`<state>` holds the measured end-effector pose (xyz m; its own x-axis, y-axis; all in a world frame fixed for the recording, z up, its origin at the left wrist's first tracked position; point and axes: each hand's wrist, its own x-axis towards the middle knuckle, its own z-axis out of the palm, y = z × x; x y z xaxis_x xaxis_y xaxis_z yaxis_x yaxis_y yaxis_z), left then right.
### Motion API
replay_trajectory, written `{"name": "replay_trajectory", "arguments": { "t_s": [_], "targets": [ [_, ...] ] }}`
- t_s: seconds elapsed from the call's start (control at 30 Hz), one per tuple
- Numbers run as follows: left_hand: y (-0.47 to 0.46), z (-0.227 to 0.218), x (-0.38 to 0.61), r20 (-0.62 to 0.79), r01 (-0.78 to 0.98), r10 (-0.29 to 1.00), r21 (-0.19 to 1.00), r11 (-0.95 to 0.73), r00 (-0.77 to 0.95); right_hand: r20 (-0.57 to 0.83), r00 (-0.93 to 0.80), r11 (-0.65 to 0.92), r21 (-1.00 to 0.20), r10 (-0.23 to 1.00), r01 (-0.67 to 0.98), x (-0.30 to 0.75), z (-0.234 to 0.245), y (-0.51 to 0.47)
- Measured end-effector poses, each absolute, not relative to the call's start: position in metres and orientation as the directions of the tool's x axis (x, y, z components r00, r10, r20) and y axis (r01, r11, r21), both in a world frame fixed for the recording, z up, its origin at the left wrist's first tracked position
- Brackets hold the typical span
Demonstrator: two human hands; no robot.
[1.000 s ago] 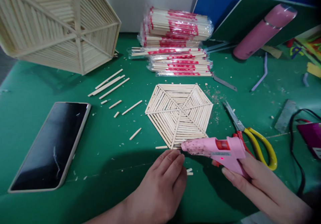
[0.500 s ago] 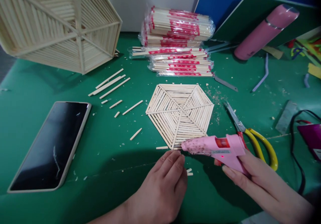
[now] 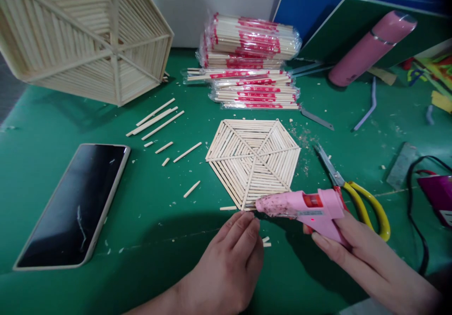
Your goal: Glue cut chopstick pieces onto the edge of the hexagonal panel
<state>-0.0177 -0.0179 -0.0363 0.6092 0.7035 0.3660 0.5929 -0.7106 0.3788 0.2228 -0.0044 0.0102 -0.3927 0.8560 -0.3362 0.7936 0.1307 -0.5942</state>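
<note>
A six-sided panel of thin wooden sticks lies flat on the green table, with spokes crossing at its middle. My right hand grips a pink hot glue gun. The gun's nozzle rests at the panel's lower edge, beside the near corner. Just below that corner is my left hand, its fingers bunched together; whatever they pinch is hidden. One short stick pokes out to the left of the corner, above the left fingertips. Small stick offcuts lie right of this hand.
Left are a phone and loose cut sticks. A larger stick panel stands behind them. Wrapped chopstick bundles, a pink flask and a grey blade lie farther back. Yellow-handled scissors lie by the glue gun.
Both hands and the glue gun hold almost the same place. The view has shifted very slightly; nothing has been picked up or let go.
</note>
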Motion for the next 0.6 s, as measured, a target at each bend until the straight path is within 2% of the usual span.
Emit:
{"name": "replay_trajectory", "arguments": {
  "t_s": [0.23, 0.4, 0.6],
  "targets": [
    [-0.0156, -0.0344, -0.0163, 0.349, 0.594, 0.699, 0.369, -0.715, 0.624, -0.361, -0.385, 0.106, -0.597, 0.849, 0.795, 0.2209, 0.0117, -0.0037],
    [-0.0174, -0.0376, -0.0153, 0.403, 0.598, 0.707, 0.377, -0.707, 0.581, -0.357, -0.385, 0.101, -0.608, 0.851, 0.788, 0.2195, 0.0101, -0.0035],
    [-0.0161, -0.0344, -0.0162, 0.363, 0.602, 0.705, 0.367, -0.709, 0.609, -0.368, -0.370, 0.064, -0.630, 0.853, 0.774, 0.2181, 0.0131, -0.0042]
  ]
}}
